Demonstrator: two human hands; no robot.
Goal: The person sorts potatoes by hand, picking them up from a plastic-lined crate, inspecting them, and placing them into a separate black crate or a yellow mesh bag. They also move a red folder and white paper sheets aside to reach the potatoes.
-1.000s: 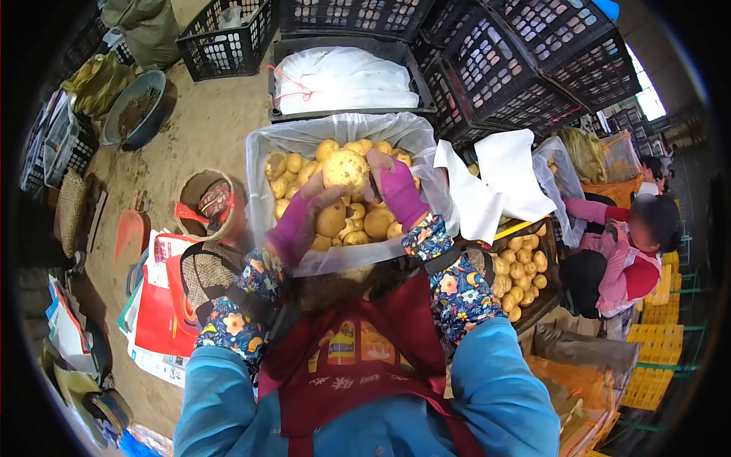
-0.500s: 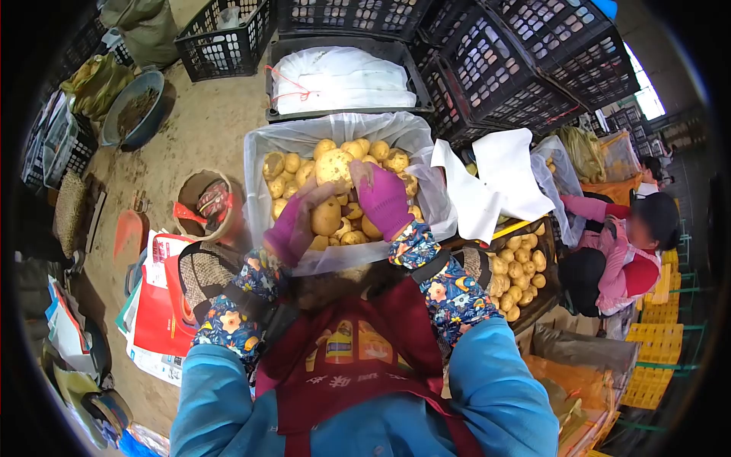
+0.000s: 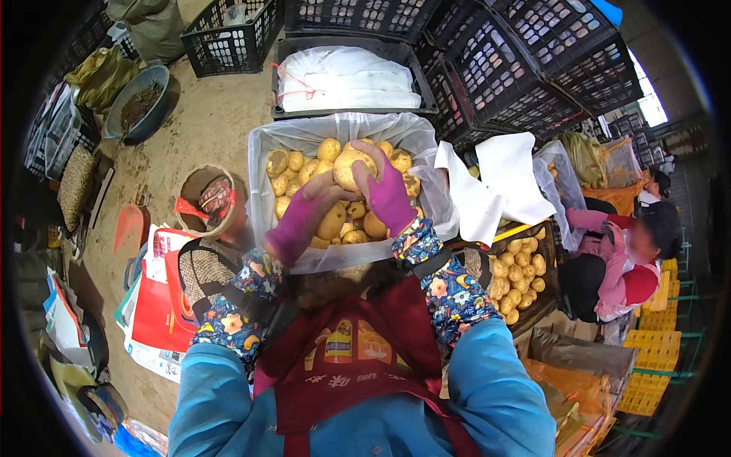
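Observation:
Between my hands, above a crate of potatoes, is one large yellow potato. My right hand, in a purple fingerless glove, grips it from the right with the fingers over its top. Purple-gloved too, my left hand has its bare fingertips against the potato's lower left side. Below and around them, loose potatoes fill the crate, some with brown soil marks. A translucent plastic liner covers the crate's walls and hangs over its edge.
Lower right of the lined crate is a dark crate of smaller potatoes. White sheets lie beside it. A bucket stands at left. Black crates are stacked behind. A person in pink sits at right.
The held potato has turned and shifted slightly right; my right-hand fingers now reach over its top. My left hand stays at its lower left. The camera view has shifted slightly.

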